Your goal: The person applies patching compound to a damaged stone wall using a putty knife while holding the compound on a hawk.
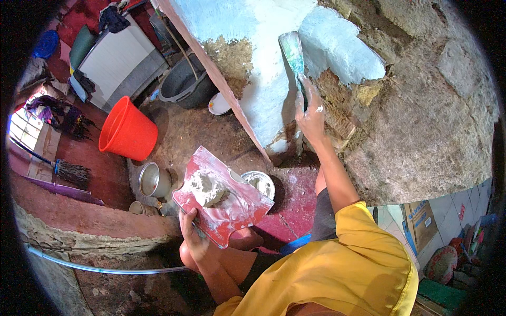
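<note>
My right hand [311,113] is closed round the handle of a putty knife [293,51]. Its wide blade, smeared with white and green, lies against or just over the white and pale blue wall surface [269,63], beside a bare brown patch. Lower down, my left hand [194,237] grips the near edge of a flat red board [245,208]. A lump of white putty [207,188] sits on the board, with more spread thinly around it. Just behind the board's right corner stands a bowl [262,183] with white paste in it, partly hidden.
Rough bare stone wall [416,121] fills the right side. At the left stand a red bucket [129,129], a metal pot [154,180] and a dark tub [185,84]. A pale blue hose [110,270] runs along the lower left. A cardboard box [420,224] leans at the right.
</note>
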Motion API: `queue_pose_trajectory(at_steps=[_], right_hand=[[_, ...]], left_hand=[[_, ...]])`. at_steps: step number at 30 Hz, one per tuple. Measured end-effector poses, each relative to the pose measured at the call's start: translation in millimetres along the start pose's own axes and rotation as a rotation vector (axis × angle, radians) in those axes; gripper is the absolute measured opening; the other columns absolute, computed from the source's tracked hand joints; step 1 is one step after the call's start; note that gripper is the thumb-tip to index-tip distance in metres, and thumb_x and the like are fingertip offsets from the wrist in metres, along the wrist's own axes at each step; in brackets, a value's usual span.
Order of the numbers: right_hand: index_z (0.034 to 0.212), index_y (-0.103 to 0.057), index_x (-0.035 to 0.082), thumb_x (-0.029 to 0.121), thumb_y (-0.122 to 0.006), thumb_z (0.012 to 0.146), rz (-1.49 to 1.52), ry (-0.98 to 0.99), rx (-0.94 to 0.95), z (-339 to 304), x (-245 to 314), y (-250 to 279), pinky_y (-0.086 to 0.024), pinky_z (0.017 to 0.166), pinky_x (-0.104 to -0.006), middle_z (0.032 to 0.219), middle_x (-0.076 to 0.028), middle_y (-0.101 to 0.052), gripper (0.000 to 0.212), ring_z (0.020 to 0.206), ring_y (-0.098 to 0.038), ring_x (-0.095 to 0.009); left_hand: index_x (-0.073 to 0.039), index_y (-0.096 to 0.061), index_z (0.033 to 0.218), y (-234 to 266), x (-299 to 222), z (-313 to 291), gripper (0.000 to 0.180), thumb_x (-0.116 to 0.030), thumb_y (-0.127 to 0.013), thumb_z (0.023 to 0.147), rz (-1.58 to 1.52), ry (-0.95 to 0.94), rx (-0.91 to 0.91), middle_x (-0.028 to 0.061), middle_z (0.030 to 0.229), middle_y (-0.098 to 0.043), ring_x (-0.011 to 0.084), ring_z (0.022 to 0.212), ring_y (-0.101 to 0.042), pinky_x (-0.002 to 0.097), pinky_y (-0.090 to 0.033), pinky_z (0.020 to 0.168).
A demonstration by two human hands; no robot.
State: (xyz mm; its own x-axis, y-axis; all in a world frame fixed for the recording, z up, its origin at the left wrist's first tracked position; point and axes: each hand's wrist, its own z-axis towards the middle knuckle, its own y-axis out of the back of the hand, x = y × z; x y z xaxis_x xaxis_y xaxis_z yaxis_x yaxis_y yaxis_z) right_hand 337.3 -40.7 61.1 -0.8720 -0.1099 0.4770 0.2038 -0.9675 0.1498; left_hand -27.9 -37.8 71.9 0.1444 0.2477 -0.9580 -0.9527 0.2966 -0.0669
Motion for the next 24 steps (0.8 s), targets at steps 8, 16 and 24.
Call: queue_pose_trajectory(at_steps=[8,16,24], right_hand=[[0.123,-0.044,-0.002,0.005,-0.049,0.085,0.064,-0.072,0.078,-19,10,4,-0.041,0.09,-0.0425,0.111,-0.024,-0.053,0.039,0.104,-0.051,-0.04],[0.122,-0.044,-0.006,0.01,-0.047,0.09,0.046,-0.082,0.033,-3,5,-8,-0.04,0.092,-0.0393,0.118,-0.024,-0.051,0.035,0.108,-0.053,-0.034],[0.123,-0.042,-0.006,0.006,-0.047,0.088,0.122,-0.152,0.076,-29,-1,-12,-0.04,0.094,-0.0408,0.12,-0.026,-0.049,0.038,0.111,-0.049,-0.039]], left_hand=[[0.004,-0.04,0.124,-9,-19,5,0.049,-0.01,-0.048,0.078,-0.494,0.315,-0.091,0.0128,0.119,-0.05,0.0208,0.11,-0.048,0.0324,-0.036,0.096],[-0.003,-0.043,0.119,0,-1,-3,0.038,-0.004,-0.05,0.082,-0.009,-0.005,0.048,0.021,0.127,-0.041,0.0289,0.116,-0.044,0.0366,-0.035,0.098],[-0.001,-0.047,0.111,0,-4,-4,0.032,0.002,-0.049,0.08,-0.001,-0.001,0.021,0.0228,0.127,-0.04,0.0298,0.117,-0.043,0.0357,-0.035,0.097]])
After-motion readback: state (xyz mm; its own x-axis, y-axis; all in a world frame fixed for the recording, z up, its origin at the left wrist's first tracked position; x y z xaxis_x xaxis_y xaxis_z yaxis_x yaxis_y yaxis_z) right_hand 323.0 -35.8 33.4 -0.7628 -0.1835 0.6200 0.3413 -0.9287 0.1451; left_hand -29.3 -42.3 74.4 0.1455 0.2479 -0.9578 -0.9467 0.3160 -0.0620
